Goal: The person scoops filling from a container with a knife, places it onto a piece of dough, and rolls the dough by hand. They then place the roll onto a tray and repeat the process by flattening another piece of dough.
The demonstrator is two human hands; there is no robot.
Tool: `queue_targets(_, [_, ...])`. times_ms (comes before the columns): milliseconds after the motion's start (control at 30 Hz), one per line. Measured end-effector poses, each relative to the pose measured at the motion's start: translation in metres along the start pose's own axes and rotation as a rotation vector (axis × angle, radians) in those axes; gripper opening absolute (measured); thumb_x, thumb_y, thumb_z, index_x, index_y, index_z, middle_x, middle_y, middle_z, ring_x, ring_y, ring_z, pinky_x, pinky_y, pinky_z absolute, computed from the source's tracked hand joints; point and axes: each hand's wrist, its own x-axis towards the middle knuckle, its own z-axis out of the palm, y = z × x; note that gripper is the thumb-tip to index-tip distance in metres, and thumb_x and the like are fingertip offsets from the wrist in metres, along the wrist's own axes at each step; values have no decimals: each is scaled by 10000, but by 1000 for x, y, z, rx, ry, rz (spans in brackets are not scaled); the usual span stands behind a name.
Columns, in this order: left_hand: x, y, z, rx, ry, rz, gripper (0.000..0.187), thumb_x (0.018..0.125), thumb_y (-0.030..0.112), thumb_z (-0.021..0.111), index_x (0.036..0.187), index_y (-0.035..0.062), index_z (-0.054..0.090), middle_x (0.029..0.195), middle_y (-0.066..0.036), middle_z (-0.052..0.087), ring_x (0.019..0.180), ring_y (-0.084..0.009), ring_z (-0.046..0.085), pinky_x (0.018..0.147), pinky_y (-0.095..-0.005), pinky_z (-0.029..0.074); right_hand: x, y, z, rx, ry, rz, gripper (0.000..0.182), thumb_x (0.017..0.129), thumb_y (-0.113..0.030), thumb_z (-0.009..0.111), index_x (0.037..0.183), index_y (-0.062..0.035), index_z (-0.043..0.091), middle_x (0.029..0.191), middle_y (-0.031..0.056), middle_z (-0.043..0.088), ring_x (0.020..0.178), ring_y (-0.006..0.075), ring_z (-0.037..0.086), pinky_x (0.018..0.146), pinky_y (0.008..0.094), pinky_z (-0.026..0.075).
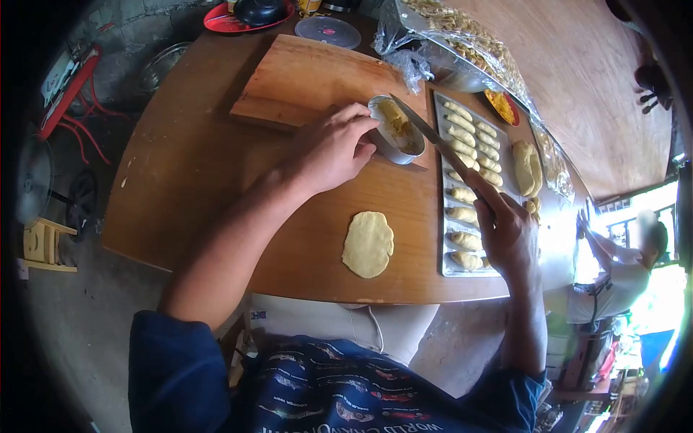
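Note:
My left hand [336, 148] holds the near left rim of an oval metal tin [398, 150], which has a yellow filling [395, 119] inside. In my right hand [505, 224] is a knife [426, 130] with a brown handle, its blade tip over the tin's far edge. Nearer to me, a flat round of dough [368, 245] lies on the wooden table [303, 252]. On the right, a metal tray [451, 265] bears rows of shaped dough rolls [462, 214], partly hidden behind my right hand.
A wooden board [303, 79] lies beyond my left hand. Behind it are a round lid [328, 33] and a red tray [216, 19]. A dish of orange filling [500, 107] and a dough lump [527, 169] are at the right. Another person [613, 270] stands far right.

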Motion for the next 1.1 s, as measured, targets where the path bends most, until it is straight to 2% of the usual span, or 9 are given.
queue_targets(233, [0,-1,1,-15,-26,-17,412,1022,123,810,1420,34,749,1465,-107,710,1250,-331,759,1101,-452,621,-3,6,2,-10,3,-25,496,1137,-181,711,1608,-337,702,993,127,832,795,304,817,720,477,649])
queue_targets(600, [-1,1,-1,15,-58,-28,406,1044,128,794,1441,49,757,1496,-122,699,1250,-324,766,1100,-454,624,-2,3,-4,-87,-26,-40,501,1153,-217,699,1631,-364,677,901,89,793,726,260,786,666,465,635])
queue_targets(1033, [0,4,-4,19,-75,-41,404,1039,126,789,1435,51,760,1523,-129,692,1291,-343,750,1138,-466,607,-3,-8,1,-129,-34,-12,528,1142,-210,705,1646,-359,656,856,95,744,702,277,765,649,477,621])
queue_targets(1100, [0,3,-3,20,-69,-38,405,1038,124,789,1436,54,761,1524,-129,692,1298,-343,747,1144,-466,604,1,-18,-6,-121,-136,121,494,1136,-183,716,1607,-332,711,1110,157,856,923,311,843,828,479,663])
